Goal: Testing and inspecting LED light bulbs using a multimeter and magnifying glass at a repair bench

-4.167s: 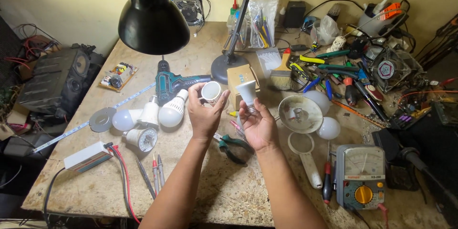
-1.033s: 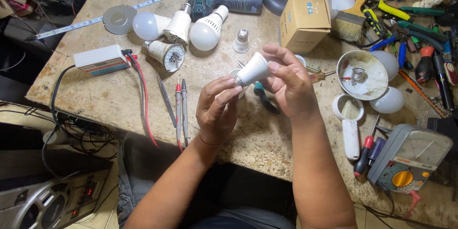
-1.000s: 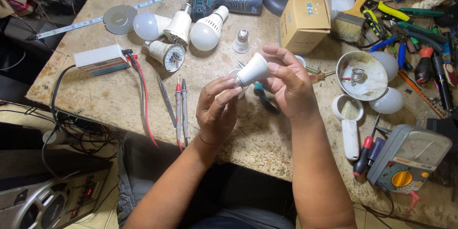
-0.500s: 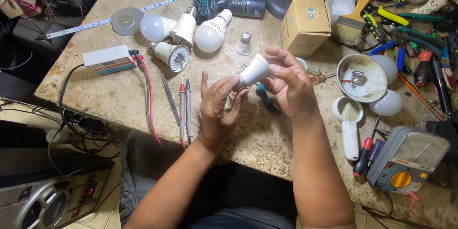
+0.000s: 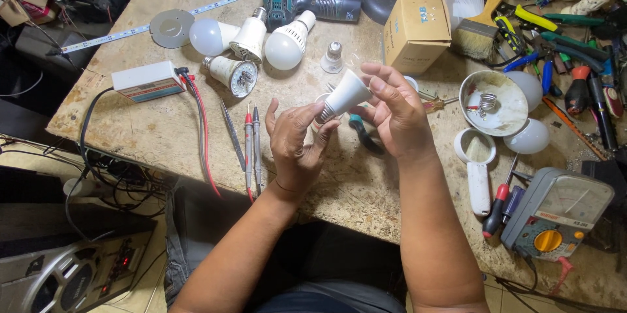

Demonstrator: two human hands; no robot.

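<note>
Nearest the camera, over the front edge of the bench (image 5: 366, 195), the left hand (image 5: 294, 146) and right hand (image 5: 395, 117) meet around a white bulb housing (image 5: 343, 95). It is a small cone of matt white plastic, tilted, its narrow end with the ribbed metal screw base pointing down-left into the left hand, its wider end up-right under the right hand. The left hand is half closed, thumb and curled fingers pinching the screw base; the right hand is closed loosely over the wide end, fingertips pressed on its rim. Just behind the hands a pair of green-handled pliers (image 5: 362, 133) lies on the bench, partly hidden by the right hand. To the left, red and grey test probes (image 5: 249, 146) lie side by side, their red lead running to a white box-shaped tester (image 5: 147, 81). To the right sit a white round cap (image 5: 475, 148), a dish-like reflector (image 5: 493, 102) with a coil spring in it, and an analogue multimeter (image 5: 555, 215) near the bench corner. Farther back stand a loose screw base (image 5: 332, 58), a cardboard box (image 5: 416, 31), and a cluster of three white bulbs (image 5: 251, 42) beside an opened bulb showing its diodes. At the far edge lie a teal cordless drill (image 5: 304, 3) and a paintbrush (image 5: 477, 29).
</note>
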